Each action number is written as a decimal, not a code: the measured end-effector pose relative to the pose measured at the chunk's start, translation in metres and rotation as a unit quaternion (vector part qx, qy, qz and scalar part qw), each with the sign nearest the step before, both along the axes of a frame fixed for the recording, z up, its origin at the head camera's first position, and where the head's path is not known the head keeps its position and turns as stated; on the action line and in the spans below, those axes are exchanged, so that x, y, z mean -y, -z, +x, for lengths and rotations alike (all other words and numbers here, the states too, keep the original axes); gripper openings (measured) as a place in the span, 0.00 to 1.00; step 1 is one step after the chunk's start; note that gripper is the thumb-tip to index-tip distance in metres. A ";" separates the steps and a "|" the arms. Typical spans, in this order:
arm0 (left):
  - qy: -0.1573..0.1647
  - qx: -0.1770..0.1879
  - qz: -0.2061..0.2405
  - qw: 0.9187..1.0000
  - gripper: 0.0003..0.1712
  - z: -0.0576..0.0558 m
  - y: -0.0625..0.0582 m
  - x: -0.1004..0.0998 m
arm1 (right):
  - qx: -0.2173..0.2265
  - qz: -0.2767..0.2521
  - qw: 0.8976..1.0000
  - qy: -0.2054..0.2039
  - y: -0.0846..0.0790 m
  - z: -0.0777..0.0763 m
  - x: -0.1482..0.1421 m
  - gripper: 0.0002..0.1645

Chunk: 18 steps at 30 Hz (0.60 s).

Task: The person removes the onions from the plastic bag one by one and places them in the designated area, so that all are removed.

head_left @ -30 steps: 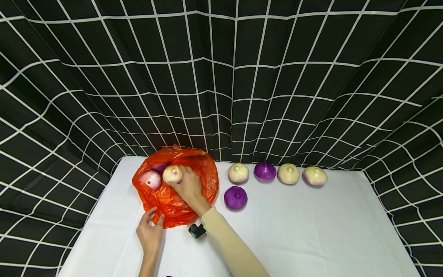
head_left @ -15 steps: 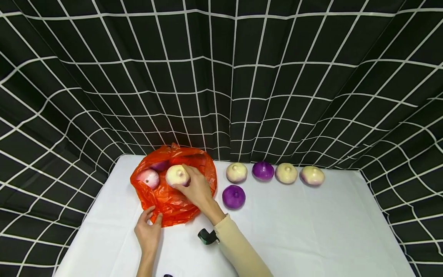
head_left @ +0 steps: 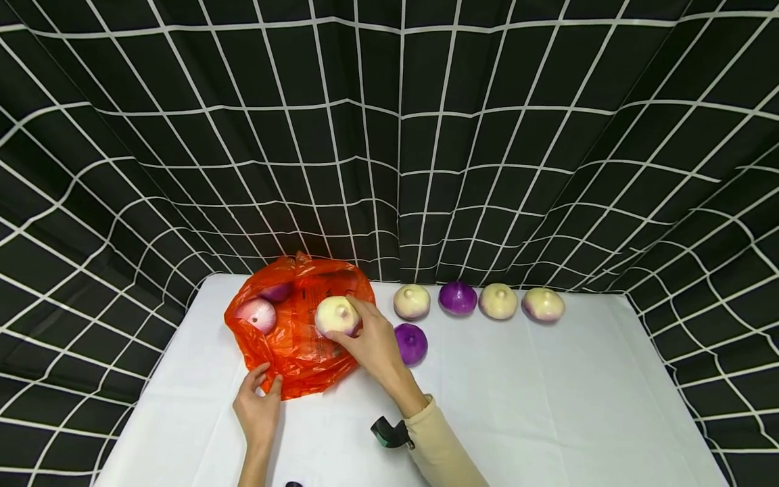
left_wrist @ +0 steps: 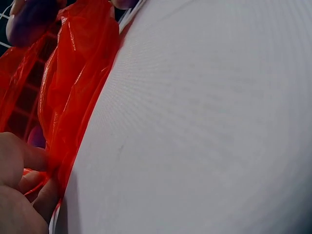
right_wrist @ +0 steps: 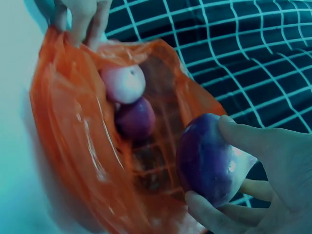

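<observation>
My right hand (head_left: 379, 345) grips a cream turnip (head_left: 335, 316) with a purple underside, thumb and fingers around it. It is held over the right part of an open red plastic bag (head_left: 292, 355). The near left edge of the bag is pinched by my left hand (head_left: 258, 409), its fingers (left_wrist: 36, 158) on the film in the left wrist view. Inside the bag lie a pinkish-white round vegetable (right_wrist: 125, 84) and a purple one (right_wrist: 136, 118), touching each other.
On the white table (head_left: 517, 406), a back row holds a cream turnip (head_left: 412, 302), a purple one (head_left: 458, 298) and two more cream ones. Another purple one (head_left: 411, 344) sits in front, partly behind my right hand. A black grid curtain (head_left: 487, 169) stands behind.
My right hand has moved right across the bag with the cream turnip, from near the pinkish one toward the bag's right side. My left hand stays at the bag's edge.
</observation>
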<state>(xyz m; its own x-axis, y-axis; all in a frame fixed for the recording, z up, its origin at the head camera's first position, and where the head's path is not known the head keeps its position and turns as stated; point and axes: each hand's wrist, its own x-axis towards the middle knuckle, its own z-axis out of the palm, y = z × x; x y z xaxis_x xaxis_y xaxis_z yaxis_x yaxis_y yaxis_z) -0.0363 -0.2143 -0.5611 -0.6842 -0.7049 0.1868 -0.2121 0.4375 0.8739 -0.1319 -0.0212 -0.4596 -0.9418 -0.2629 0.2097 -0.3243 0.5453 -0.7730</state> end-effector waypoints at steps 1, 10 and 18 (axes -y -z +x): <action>-0.001 0.000 0.001 1.000 0.18 0.000 0.000 0.000 | -0.005 -0.004 1.000 0.002 -0.001 0.000 -0.004 0.43; 0.003 0.008 0.007 1.000 0.17 0.001 -0.001 0.000 | -0.035 -0.025 0.999 0.030 0.001 -0.002 -0.037 0.42; 0.003 0.011 0.011 1.000 0.18 0.002 -0.003 0.000 | -0.040 -0.042 0.996 0.073 0.013 0.002 -0.073 0.42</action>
